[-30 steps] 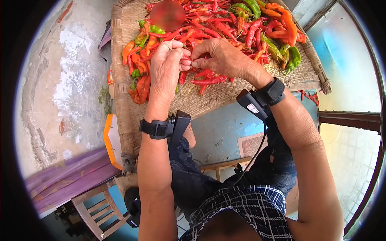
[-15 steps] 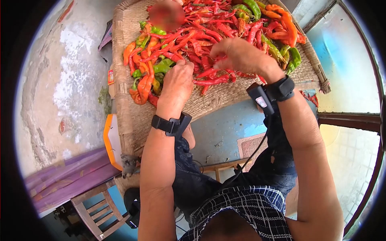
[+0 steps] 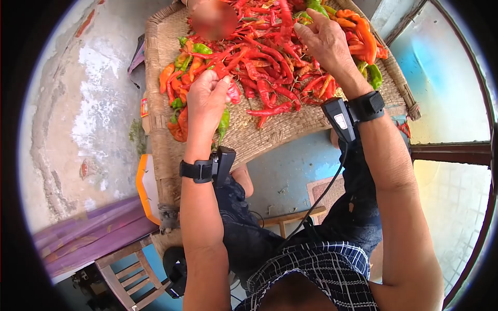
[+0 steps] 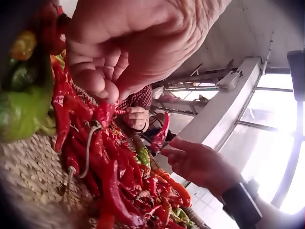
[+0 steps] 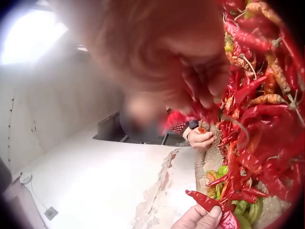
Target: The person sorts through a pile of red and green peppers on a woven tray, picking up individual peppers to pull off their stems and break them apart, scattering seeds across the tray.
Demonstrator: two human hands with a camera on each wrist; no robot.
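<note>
My left hand pinches a red chili pepper between thumb and fingers, above the near left part of the pepper pile. In the left wrist view, a curled stem hangs below those fingertips. My right hand is over the far right of the pile, fingers extended. Left of its thumb, a blurred red chili pepper stands upright, apart from the hand in the head view. The left wrist view shows a red chili pepper just off the right fingertips. Red chili peppers lie heaped beneath both hands.
A woven tray bears the heap. Green peppers and orange peppers lie at its right, more at its left. Another person's hand is at the far edge. A wall stands left, a glazed frame right.
Both hands were together at a red pepper; then the left dipped to the pile while the right drew away. Now the left is lifted with a chili pepper, and the right has moved farther forward.
</note>
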